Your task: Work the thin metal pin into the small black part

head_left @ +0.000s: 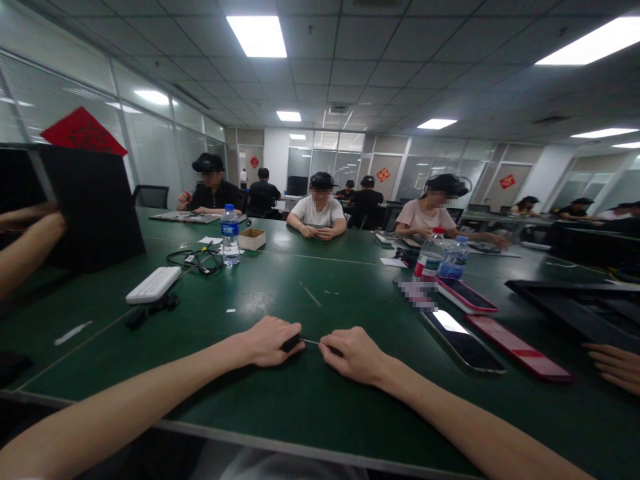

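Note:
On the green table [270, 400], my left hand [271, 340] is closed around the black end of a small tool with a thin metal shaft [311, 342]. The shaft bridges the short gap to my right hand [353, 353], whose fingers are pinched on the other end, where a dark piece shows. Both hands rest close to the tabletop, knuckles up. My fingers cover most of the tool, so its exact kind cannot be made out. To the right of my right hand lies a black phone [470, 347] with a bright reflection on its screen.
Further right are a red-cased phone [520, 347] and another phone [467, 295]. Bottles [230, 233] [453, 259], a cardboard box [252, 239], black cables [197, 260] and a white power strip [153, 285] stand or lie beyond. Co-workers sit opposite; other people's hands show at both sides.

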Action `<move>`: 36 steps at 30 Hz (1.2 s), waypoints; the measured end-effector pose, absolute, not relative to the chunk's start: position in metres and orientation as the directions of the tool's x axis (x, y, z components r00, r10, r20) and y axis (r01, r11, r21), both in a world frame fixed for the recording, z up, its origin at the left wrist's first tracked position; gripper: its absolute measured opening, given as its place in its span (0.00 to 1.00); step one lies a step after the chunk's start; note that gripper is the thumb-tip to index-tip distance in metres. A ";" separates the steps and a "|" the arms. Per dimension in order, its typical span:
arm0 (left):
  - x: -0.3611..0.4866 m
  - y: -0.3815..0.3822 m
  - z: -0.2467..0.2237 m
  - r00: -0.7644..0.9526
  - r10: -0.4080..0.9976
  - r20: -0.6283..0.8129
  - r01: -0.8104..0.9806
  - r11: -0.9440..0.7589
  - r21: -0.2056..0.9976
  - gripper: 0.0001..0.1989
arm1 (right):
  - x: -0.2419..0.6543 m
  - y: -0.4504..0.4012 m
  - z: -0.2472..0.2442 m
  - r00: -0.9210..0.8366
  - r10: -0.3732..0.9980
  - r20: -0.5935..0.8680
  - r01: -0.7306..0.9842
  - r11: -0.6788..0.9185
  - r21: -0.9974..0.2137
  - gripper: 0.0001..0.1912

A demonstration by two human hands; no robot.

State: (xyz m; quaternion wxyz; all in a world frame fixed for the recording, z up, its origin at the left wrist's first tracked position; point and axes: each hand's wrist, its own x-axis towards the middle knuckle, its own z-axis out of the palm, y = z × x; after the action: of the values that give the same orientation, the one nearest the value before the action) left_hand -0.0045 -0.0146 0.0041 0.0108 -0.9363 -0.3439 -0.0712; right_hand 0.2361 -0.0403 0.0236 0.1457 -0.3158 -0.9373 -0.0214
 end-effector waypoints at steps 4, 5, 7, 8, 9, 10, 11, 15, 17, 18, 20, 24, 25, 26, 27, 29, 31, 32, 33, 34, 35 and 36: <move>-0.005 -0.011 0.001 0.743 0.653 0.148 0.657 -0.754 0.025 0.16 | 0.236 -0.043 0.024 -0.791 0.521 0.321 0.534 0.844 -0.054 0.15; -0.004 -0.010 0.000 0.730 0.668 0.148 0.673 -0.740 0.021 0.17 | 0.234 -0.047 0.023 -0.814 0.476 0.332 0.492 0.870 -0.041 0.15; -0.003 -0.008 -0.001 0.704 0.694 0.150 0.700 -0.714 0.013 0.18 | 0.228 -0.056 0.021 -0.864 0.365 0.348 0.391 0.920 0.006 0.14; -0.003 -0.007 -0.001 0.701 0.697 0.153 0.704 -0.710 0.012 0.18 | 0.224 -0.061 0.020 -0.883 0.315 0.348 0.348 0.937 0.034 0.14; -0.002 -0.007 -0.001 0.703 0.693 0.157 0.701 -0.713 0.012 0.19 | 0.221 -0.065 0.018 -0.897 0.279 0.344 0.316 0.947 0.057 0.14; -0.002 -0.007 0.000 0.707 0.689 0.162 0.696 -0.718 0.012 0.19 | 0.218 -0.068 0.017 -0.906 0.258 0.336 0.297 0.952 0.069 0.14; -0.002 -0.008 0.001 0.710 0.685 0.165 0.693 -0.721 0.011 0.18 | 0.216 -0.070 0.015 -0.909 0.252 0.332 0.291 0.954 0.070 0.14; -0.002 -0.011 0.004 0.722 0.670 0.173 0.676 -0.736 0.030 0.14 | 0.220 -0.060 0.015 -0.872 0.338 0.354 0.357 0.934 -0.014 0.13; -0.003 -0.012 0.005 0.739 0.649 0.179 0.651 -0.757 0.059 0.13 | 0.226 -0.051 0.017 -0.835 0.416 0.361 0.419 0.905 -0.073 0.13; -0.003 -0.013 0.006 0.747 0.639 0.186 0.638 -0.767 0.074 0.12 | 0.228 -0.048 0.018 -0.813 0.454 0.364 0.452 0.887 -0.096 0.13; -0.003 -0.013 0.006 0.758 0.620 0.202 0.612 -0.784 0.105 0.11 | 0.231 -0.044 0.019 -0.776 0.512 0.369 0.505 0.854 -0.123 0.13; -0.004 -0.013 0.004 0.779 0.582 0.234 0.566 -0.813 0.137 0.12 | 0.230 -0.045 0.018 -0.752 0.559 0.348 0.556 0.823 -0.121 0.14; -0.004 -0.013 0.003 0.780 0.575 0.246 0.559 -0.818 0.136 0.12 | 0.229 -0.046 0.018 -0.751 0.566 0.339 0.563 0.818 -0.118 0.14; -0.004 -0.012 0.002 0.782 0.567 0.259 0.554 -0.822 0.131 0.12 | 0.228 -0.046 0.017 -0.750 0.573 0.332 0.570 0.814 -0.117 0.14; -0.004 -0.011 0.001 0.783 0.560 0.271 0.548 -0.827 0.125 0.12 | 0.227 -0.047 0.017 -0.748 0.578 0.325 0.574 0.810 -0.118 0.14; -0.005 -0.011 0.001 0.791 0.542 0.285 0.534 -0.838 0.113 0.11 | 0.226 -0.047 0.018 -0.742 0.589 0.319 0.583 0.802 -0.125 0.14; -0.005 -0.010 0.002 0.799 0.531 0.283 0.525 -0.845 0.103 0.11 | 0.226 -0.047 0.018 -0.733 0.602 0.315 0.594 0.793 -0.133 0.14; -0.006 -0.011 0.003 0.802 0.529 0.277 0.523 -0.846 0.100 0.11 | 0.226 -0.047 0.019 -0.729 0.609 0.312 0.600 0.788 -0.137 0.14; -0.006 -0.011 0.004 0.804 0.530 0.270 0.524 -0.846 0.100 0.12 | 0.226 -0.047 0.019 -0.725 0.615 0.310 0.605 0.784 -0.140 0.15; -0.006 -0.011 0.005 0.806 0.532 0.260 0.525 -0.845 0.102 0.12 | 0.226 -0.048 0.020 -0.722 0.621 0.307 0.609 0.780 -0.144 0.15; -0.006 -0.011 0.006 0.807 0.534 0.252 0.526 -0.844 0.105 0.13 | 0.226 -0.048 0.020 -0.718 0.626 0.305 0.614 0.776 -0.147 0.15; -0.006 -0.011 0.006 0.806 0.538 0.247 0.529 -0.842 0.108 0.13 | 0.226 -0.048 0.019 -0.714 0.631 0.303 0.618 0.772 -0.148 0.15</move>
State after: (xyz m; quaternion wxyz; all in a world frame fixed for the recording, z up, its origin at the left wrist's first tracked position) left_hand -0.0065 -0.0113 0.0058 -0.0167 -0.9501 -0.2805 -0.1352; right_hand 0.2260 -0.0478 0.0193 0.1705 -0.3373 -0.9257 0.0180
